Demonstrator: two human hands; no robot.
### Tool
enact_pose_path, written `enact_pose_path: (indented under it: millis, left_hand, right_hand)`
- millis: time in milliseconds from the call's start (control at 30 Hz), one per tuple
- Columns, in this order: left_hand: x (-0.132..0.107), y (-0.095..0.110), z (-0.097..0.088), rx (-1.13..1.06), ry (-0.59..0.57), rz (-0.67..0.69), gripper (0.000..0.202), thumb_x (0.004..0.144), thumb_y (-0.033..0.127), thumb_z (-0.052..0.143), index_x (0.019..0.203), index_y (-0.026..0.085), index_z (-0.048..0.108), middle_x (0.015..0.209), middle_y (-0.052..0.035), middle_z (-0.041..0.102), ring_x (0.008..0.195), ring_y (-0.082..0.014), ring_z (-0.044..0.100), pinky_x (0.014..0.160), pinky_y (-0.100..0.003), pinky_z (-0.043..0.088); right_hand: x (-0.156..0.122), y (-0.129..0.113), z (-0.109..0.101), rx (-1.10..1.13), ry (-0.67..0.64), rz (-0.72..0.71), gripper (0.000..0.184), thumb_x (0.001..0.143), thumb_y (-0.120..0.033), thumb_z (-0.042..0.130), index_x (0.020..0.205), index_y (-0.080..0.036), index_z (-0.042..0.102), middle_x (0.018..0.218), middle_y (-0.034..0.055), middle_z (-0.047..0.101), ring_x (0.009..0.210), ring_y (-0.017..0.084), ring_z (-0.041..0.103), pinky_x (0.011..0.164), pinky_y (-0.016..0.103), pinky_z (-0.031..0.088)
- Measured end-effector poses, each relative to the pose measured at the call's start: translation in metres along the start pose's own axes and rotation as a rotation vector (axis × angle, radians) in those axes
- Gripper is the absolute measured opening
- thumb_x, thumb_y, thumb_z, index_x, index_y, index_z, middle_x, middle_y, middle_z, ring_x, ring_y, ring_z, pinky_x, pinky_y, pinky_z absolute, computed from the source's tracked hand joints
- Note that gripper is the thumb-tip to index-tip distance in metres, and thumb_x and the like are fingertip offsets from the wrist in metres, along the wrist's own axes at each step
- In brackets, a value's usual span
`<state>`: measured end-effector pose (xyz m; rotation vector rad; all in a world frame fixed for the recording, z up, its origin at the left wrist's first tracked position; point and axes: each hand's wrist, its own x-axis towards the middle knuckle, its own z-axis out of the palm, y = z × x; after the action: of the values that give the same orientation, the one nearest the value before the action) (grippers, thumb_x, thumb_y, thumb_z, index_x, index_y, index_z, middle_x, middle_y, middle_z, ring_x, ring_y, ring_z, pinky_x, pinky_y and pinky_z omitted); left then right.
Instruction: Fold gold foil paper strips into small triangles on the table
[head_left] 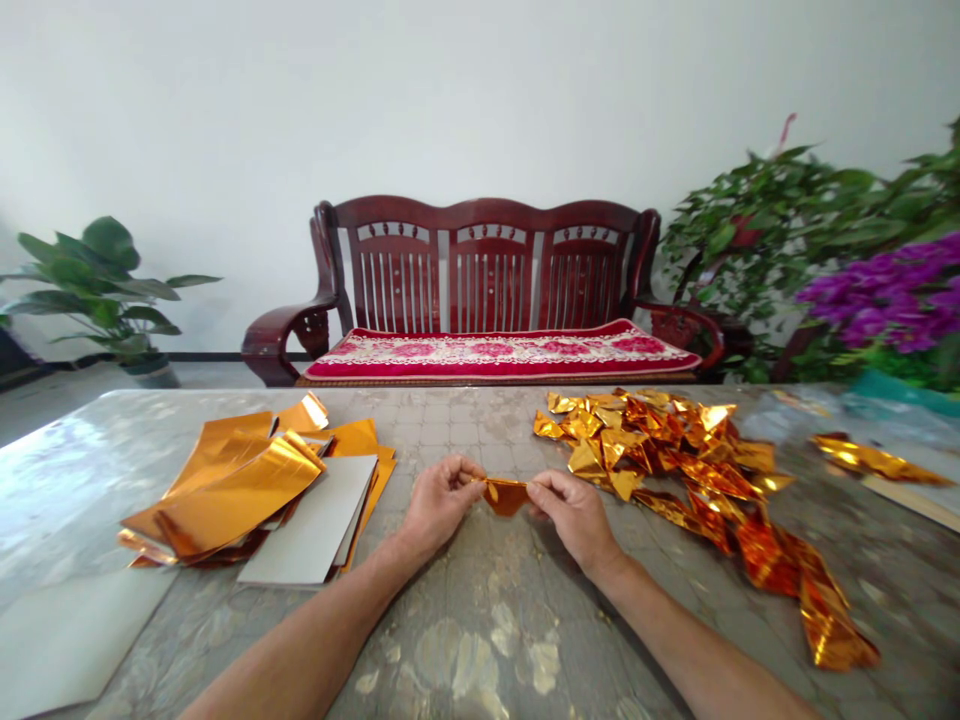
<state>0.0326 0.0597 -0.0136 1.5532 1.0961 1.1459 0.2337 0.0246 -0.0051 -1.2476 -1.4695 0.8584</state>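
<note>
Between my left hand [441, 505] and my right hand [574, 520], a small folded piece of gold foil paper [505, 496] hangs pinched at its two ends by the fingertips. To the right of my right hand lies a loose heap of folded gold foil pieces [660, 450], trailing toward the near right. Left of my left hand is a stack of flat gold foil sheets [232, 490], partly beside a grey card sheet [307, 520]. A crumpled gold foil strip [877, 460] lies at the far right.
My forearms rest on a patterned, glossy table top [457, 430]. A pale board [75, 640] lies at its near left corner. Beyond the table stand a dark wooden bench [487, 270] with a red cushion, a potted plant [97, 290], and leafy plants with purple flowers [877, 295].
</note>
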Motion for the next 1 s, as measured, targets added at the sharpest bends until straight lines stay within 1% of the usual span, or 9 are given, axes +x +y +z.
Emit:
enact_pose_path:
  millis: [167,300,400,533,700,767,867,933,1000]
  left_hand:
    - [-0.004,0.004,0.001,-0.037,-0.005,0.037,0.012,0.073,0.028,0.065,0.075,0.016,0.065,0.057,0.0041,0.058,0.052,-0.009,0.049,0.052,-0.02,0.036]
    - [-0.005,0.006,0.003,-0.1,-0.015,0.005,0.015,0.073,0.03,0.066,0.076,0.016,0.065,0.058,0.0034,0.061,0.051,-0.0099,0.053,0.052,-0.021,0.04]
    - [-0.003,0.005,0.003,-0.115,-0.001,0.005,0.015,0.071,0.029,0.068,0.079,0.016,0.064,0.058,0.0032,0.063,0.051,-0.0098,0.054,0.053,-0.02,0.041]
    - [0.0,0.0,0.003,-0.091,0.031,-0.007,0.016,0.069,0.027,0.07,0.081,0.016,0.066,0.064,0.0023,0.065,0.055,-0.0099,0.056,0.054,-0.02,0.043]
    - [0.0,-0.001,0.004,-0.116,-0.001,-0.01,0.019,0.069,0.029,0.071,0.082,0.016,0.067,0.065,0.0013,0.066,0.056,-0.0106,0.057,0.054,-0.02,0.044]
    - [-0.001,0.0,0.004,-0.072,-0.011,0.02,0.015,0.07,0.027,0.069,0.08,0.016,0.067,0.065,0.0015,0.065,0.056,-0.0106,0.056,0.054,-0.02,0.043]
    - [-0.004,0.002,0.004,0.056,-0.011,0.08,0.009,0.074,0.022,0.063,0.079,0.018,0.069,0.068,0.0009,0.066,0.058,-0.0112,0.056,0.055,-0.02,0.043]
    - [-0.006,0.003,0.004,0.113,-0.01,0.11,0.012,0.076,0.018,0.059,0.081,0.019,0.07,0.072,0.0002,0.068,0.061,-0.0122,0.057,0.057,-0.021,0.043]
    - [-0.007,0.003,0.003,0.137,-0.012,0.135,0.016,0.077,0.017,0.057,0.084,0.019,0.071,0.075,-0.0008,0.069,0.066,-0.0135,0.06,0.061,-0.022,0.045]
  right_hand:
    - [-0.001,-0.003,0.0,-0.006,0.014,-0.004,0.03,0.081,-0.045,0.061,0.065,-0.02,0.064,0.054,-0.0025,0.057,0.055,0.015,0.052,0.054,0.024,0.039]
    - [0.0,-0.002,0.003,-0.006,0.058,0.008,0.031,0.081,-0.047,0.06,0.067,-0.02,0.062,0.054,-0.0029,0.056,0.053,0.015,0.053,0.052,0.024,0.041]
    - [0.002,-0.001,0.005,0.005,0.098,0.026,0.03,0.08,-0.047,0.06,0.068,-0.02,0.061,0.055,-0.0022,0.059,0.053,0.015,0.054,0.052,0.025,0.042]
    - [0.004,0.001,0.006,0.05,0.107,0.046,0.026,0.074,-0.045,0.065,0.07,-0.019,0.063,0.057,-0.0013,0.061,0.052,0.015,0.055,0.051,0.025,0.042]
    - [0.005,-0.001,0.005,0.052,0.098,0.055,0.027,0.073,-0.045,0.065,0.07,-0.019,0.064,0.055,-0.0004,0.062,0.051,0.015,0.055,0.051,0.026,0.042]
    - [0.005,0.0,0.005,0.042,0.085,0.053,0.026,0.073,-0.045,0.066,0.073,-0.019,0.064,0.056,-0.0007,0.061,0.051,0.015,0.055,0.051,0.026,0.043]
    - [0.004,0.004,0.005,0.035,0.076,0.032,0.024,0.074,-0.04,0.066,0.087,-0.021,0.063,0.058,-0.0034,0.059,0.052,0.015,0.054,0.052,0.025,0.042]
    - [0.003,0.007,0.005,-0.015,0.075,-0.023,0.022,0.077,-0.036,0.065,0.093,-0.022,0.062,0.06,-0.0043,0.058,0.054,0.015,0.053,0.053,0.025,0.041]
    - [0.002,0.008,0.005,-0.095,0.06,-0.096,0.016,0.08,-0.033,0.062,0.091,-0.022,0.065,0.064,-0.0029,0.06,0.058,0.015,0.054,0.056,0.025,0.041]
